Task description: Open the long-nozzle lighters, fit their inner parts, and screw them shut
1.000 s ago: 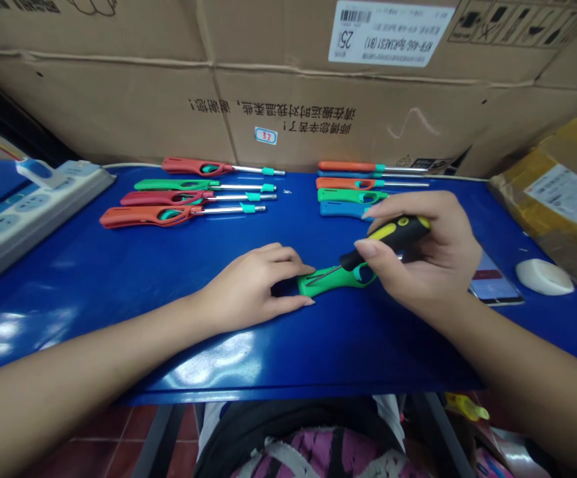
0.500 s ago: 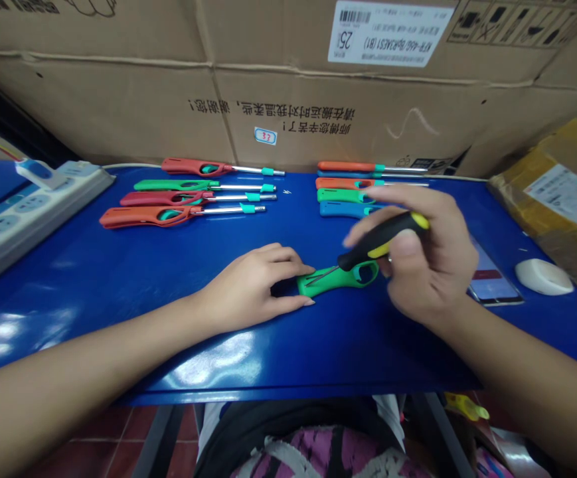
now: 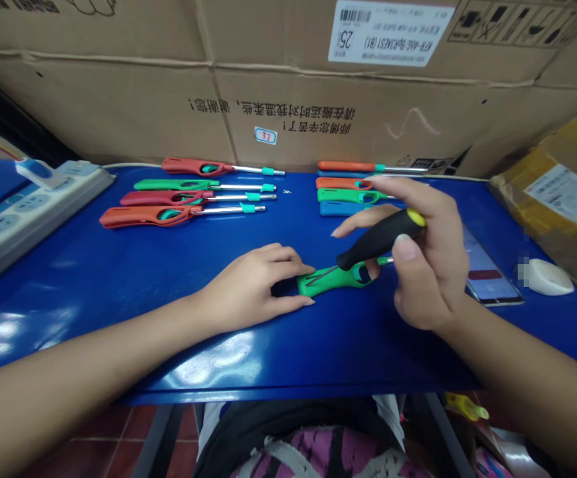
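A green long-neck gas lighter (image 3: pixel 328 280) lies on the blue table, its handle end towards the left. My left hand (image 3: pixel 263 282) pinches that end between thumb and fingers. In my right hand (image 3: pixel 430 252) is a black and yellow screwdriver (image 3: pixel 378 239), tilted down to the left. Its tip meets the upper face of the lighter's handle near the slot. My right fingers are loosely around the screwdriver's handle, and partly cover the lighter's trigger opening and metal neck.
Several red and green lighters (image 3: pixel 153 214) lie at the back left; more lighters (image 3: pixel 348 194) lie at the back right. A power strip (image 3: pixel 29 206) is at left. On the right are a phone (image 3: pixel 492 275), a white mouse (image 3: pixel 550 277) and a taped box (image 3: pixel 562 192). A large carton (image 3: pixel 133 106) stands behind.
The screwdriver's handle has turned in my right hand, its yellow side strip now out of sight. My right fingers have shifted and loosened. My left hand and the lighter's handle stay in place.
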### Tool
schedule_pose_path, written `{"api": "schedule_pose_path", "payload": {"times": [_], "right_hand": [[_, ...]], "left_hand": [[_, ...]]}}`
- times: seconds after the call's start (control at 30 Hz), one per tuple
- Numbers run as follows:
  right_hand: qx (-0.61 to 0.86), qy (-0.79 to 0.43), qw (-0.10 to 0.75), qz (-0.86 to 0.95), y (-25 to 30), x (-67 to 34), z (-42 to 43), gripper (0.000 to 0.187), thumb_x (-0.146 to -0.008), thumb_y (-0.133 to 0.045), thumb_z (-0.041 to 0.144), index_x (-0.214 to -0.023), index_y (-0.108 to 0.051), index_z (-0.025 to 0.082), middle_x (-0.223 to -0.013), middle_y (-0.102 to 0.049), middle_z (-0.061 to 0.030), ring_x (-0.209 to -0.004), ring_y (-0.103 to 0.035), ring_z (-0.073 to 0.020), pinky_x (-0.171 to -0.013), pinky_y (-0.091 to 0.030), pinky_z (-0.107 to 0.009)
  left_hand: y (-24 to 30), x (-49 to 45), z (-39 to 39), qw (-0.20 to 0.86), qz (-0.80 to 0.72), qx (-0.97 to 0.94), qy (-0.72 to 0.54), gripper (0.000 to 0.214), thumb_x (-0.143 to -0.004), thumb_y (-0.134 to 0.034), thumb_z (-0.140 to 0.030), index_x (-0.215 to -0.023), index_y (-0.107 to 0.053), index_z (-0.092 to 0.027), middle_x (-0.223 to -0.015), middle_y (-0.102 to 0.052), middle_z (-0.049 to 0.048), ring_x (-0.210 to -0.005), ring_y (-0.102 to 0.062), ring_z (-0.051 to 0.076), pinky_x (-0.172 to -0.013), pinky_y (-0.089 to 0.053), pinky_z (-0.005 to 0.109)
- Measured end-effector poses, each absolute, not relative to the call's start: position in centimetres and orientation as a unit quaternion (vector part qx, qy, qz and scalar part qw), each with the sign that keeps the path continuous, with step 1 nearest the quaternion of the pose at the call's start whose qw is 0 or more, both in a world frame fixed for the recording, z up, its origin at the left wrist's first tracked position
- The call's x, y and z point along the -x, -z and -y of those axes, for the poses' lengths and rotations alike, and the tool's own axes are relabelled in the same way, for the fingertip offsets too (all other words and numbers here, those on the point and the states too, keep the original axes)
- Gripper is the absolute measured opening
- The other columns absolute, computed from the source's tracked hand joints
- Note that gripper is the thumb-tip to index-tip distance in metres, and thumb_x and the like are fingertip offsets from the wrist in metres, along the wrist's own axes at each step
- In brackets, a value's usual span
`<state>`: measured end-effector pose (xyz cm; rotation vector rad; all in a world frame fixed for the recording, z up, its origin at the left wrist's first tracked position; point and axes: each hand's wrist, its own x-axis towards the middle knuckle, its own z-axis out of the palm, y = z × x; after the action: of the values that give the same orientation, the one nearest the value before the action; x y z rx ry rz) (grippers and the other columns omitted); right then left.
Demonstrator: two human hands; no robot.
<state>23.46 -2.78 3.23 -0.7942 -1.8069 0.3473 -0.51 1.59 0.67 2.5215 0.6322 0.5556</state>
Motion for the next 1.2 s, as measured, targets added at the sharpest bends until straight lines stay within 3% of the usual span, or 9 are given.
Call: {"api": "schedule_pose_path", "payload": {"times": [0.2,0.37,0.43,0.57,0.73,0.8,0.93,1.1,1.2], "right_hand": [[0.323,0.05,0.562,0.76,-3.9,-23.2,2.3,0.025,-0.087,-0.076,0.033,-0.111,-0.071,0.026,-0.099,-0.075,-0.0043,-0.077,-0.072,-0.0195,-0.063,-0.061,-0.032],[0.344,-0.122,0.545,0.755,-3.1,-23.2,2.6,0.04,-0.103,-0.046,0.035,-0.142,-0.05,0.028,-0.115,-0.072,-0.0073,-0.085,-0.073,-0.0213,-0.064,-0.063,-0.037],[0.333,-0.124,0.537,0.765,-3.1,-23.1,2.6,0.043,-0.099,-0.053,0.03,-0.142,-0.05,0.03,-0.116,-0.072,-0.0068,-0.083,-0.074,-0.0205,-0.063,-0.062,-0.035],[0.299,0.031,0.553,0.777,-3.4,-23.1,2.7,0.042,-0.082,-0.078,0.022,-0.122,-0.067,0.028,-0.102,-0.077,-0.0028,-0.076,-0.074,-0.0186,-0.067,-0.062,-0.03],[0.319,-0.086,0.522,0.787,-3.5,-23.1,3.4,0.049,-0.1,-0.047,0.024,-0.148,-0.047,0.031,-0.127,-0.072,-0.0062,-0.086,-0.075,-0.0208,-0.069,-0.064,-0.038],[0.309,-0.089,0.511,0.797,-3.7,-23.1,3.4,0.054,-0.098,-0.052,0.023,-0.15,-0.045,0.032,-0.13,-0.071,-0.0069,-0.085,-0.075,-0.0219,-0.067,-0.064,-0.038],[0.293,0.046,0.515,0.804,-4.2,-23.1,3.3,0.047,-0.087,-0.074,0.026,-0.132,-0.063,0.032,-0.106,-0.078,-0.0033,-0.067,-0.071,-0.0187,-0.055,-0.06,-0.032],[0.331,-0.072,0.501,0.796,-3.8,-23.2,3.9,0.045,-0.103,-0.045,0.034,-0.148,-0.048,0.033,-0.12,-0.074,-0.0058,-0.08,-0.074,-0.021,-0.062,-0.063,-0.037],[0.298,-0.098,0.504,0.805,-3.7,-23.2,3.8,0.048,-0.1,-0.049,0.029,-0.147,-0.048,0.032,-0.126,-0.072,-0.0052,-0.083,-0.075,-0.0201,-0.063,-0.063,-0.036]], "left_hand": [[-0.6,0.6,-1.6,0.233,-0.231,-0.922,-0.207,0.037,-0.092,-0.072,-0.038,-0.123,-0.071,-0.018,-0.11,-0.071,0.0086,-0.103,-0.065,0.024,-0.092,-0.055,0.038],[-0.7,0.5,-1.6,0.236,-0.231,-0.922,-0.204,0.036,-0.093,-0.072,-0.038,-0.124,-0.071,-0.019,-0.11,-0.071,0.0084,-0.103,-0.065,0.023,-0.092,-0.055,0.038],[-0.7,0.5,-1.6,0.233,-0.228,-0.923,-0.204,0.036,-0.093,-0.071,-0.038,-0.123,-0.071,-0.018,-0.11,-0.071,0.0084,-0.103,-0.065,0.023,-0.092,-0.055,0.038],[-0.6,0.5,-1.6,0.234,-0.232,-0.922,-0.203,0.034,-0.093,-0.072,-0.036,-0.121,-0.071,-0.018,-0.11,-0.071,0.0082,-0.103,-0.065,0.023,-0.09,-0.055,0.038],[-0.7,0.4,-1.6,0.238,-0.239,-0.92,-0.201,0.034,-0.092,-0.072,-0.037,-0.122,-0.071,-0.019,-0.11,-0.071,0.008,-0.104,-0.065,0.023,-0.092,-0.054,0.037],[-0.8,0.4,-1.6,0.237,-0.237,-0.92,-0.203,0.033,-0.092,-0.072,-0.037,-0.12,-0.072,-0.019,-0.11,-0.071,0.0079,-0.103,-0.065,0.023,-0.091,-0.054,0.037],[-0.8,0.3,-1.6,0.241,-0.237,-0.92,-0.199,0.029,-0.093,-0.072,-0.036,-0.116,-0.072,-0.019,-0.109,-0.071,0.0075,-0.103,-0.065,0.023,-0.091,-0.054,0.037],[-0.7,0.4,-1.6,0.242,-0.234,-0.919,-0.204,0.035,-0.092,-0.072,-0.036,-0.121,-0.071,-0.016,-0.11,-0.07,0.008,-0.103,-0.065,0.023,-0.092,-0.054,0.038],[-0.7,0.4,-1.7,0.242,-0.232,-0.92,-0.204,0.035,-0.093,-0.072,-0.036,-0.12,-0.071,-0.016,-0.11,-0.07,0.0078,-0.103,-0.065,0.023,-0.091,-0.054,0.038]]}}
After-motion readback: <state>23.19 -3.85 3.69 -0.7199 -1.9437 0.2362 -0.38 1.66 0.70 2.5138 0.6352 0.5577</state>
